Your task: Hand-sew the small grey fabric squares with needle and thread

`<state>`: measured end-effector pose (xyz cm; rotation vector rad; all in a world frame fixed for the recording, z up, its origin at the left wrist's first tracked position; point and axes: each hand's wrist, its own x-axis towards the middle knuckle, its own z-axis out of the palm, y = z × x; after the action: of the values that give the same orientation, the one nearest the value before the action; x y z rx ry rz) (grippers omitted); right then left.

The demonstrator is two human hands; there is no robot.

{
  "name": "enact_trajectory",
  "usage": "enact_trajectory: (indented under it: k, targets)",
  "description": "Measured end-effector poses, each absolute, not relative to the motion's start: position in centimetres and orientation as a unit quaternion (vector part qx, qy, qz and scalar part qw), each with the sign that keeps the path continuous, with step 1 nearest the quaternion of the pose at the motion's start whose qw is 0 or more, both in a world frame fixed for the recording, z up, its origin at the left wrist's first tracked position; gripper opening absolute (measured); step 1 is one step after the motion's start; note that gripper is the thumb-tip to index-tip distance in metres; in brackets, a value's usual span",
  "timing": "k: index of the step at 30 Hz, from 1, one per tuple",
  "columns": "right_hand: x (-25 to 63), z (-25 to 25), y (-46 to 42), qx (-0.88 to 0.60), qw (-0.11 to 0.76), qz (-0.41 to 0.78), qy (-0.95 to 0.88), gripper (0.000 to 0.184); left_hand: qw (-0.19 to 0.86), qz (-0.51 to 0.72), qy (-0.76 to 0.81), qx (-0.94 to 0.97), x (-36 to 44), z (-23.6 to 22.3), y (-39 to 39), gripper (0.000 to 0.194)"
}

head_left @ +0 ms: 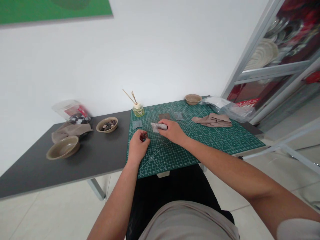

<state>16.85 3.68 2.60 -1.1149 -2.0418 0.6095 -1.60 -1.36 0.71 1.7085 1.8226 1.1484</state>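
Observation:
My right hand (174, 132) is closed on a pale grey folded sheet (155, 126), which sticks out to the left of the fingers above the green cutting mat (180, 150). Whether it is paper or cloth I cannot tell. Just left of it, my left hand (138, 146) has its fingers curled in a pinch; a small dark spot shows at the fingertips, too small to name. Beyond the hands, a brown square piece (164, 116) lies flat on the mat. Small clear plastic bags lie to either side, one on the left (137, 124) and one on the right (178, 115).
A glass reed diffuser (138, 110) stands by the wall. On the dark table (107, 160) are a bowl of dark stone-like chips (107, 125), another bowl (63, 148) and a bag of chips (76, 115). Rightward lie a brown cloth (212, 120), a bowl (193, 99) and plastic packaging (227, 106).

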Motion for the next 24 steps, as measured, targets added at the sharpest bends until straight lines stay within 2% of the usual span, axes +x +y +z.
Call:
enact_trajectory:
  k: [3, 6, 10, 13, 17, 24]
  targets:
    - [15.3, 3.1, 5.3, -0.408, 0.368, 0.146, -0.823, 0.016, 0.201, 0.412, 0.643, 0.614, -1.7, 0.4, -1.2, 0.019]
    - [13.5, 3.0, 7.1, -0.368, 0.301, 0.044, -0.879, 0.02, 0.184, 0.396, 0.63, 0.642, -1.7, 0.3, -1.2, 0.02]
    - [11.6, 2.3, 8.5, -0.404, 0.203, -0.063, -0.89, 0.023, 0.177, 0.387, 0.622, 0.658, -1.7, 0.4, -1.3, 0.023]
    - [10.9, 1.6, 9.0, -0.434, 0.154, -0.066, -0.885, 0.024, 0.169, 0.384, 0.616, 0.667, -1.8, 0.3, -1.3, 0.022]
    - [10.8, 0.7, 9.6, -0.44, 0.136, -0.021, -0.887, 0.034, 0.171, 0.384, 0.606, 0.675, -1.8, 0.2, -1.3, 0.02]
    - [10.8, -0.2, 9.9, -0.449, 0.119, 0.013, -0.886, 0.069, 0.179, 0.386, 0.601, 0.676, -1.6, 0.5, -1.5, 0.022]
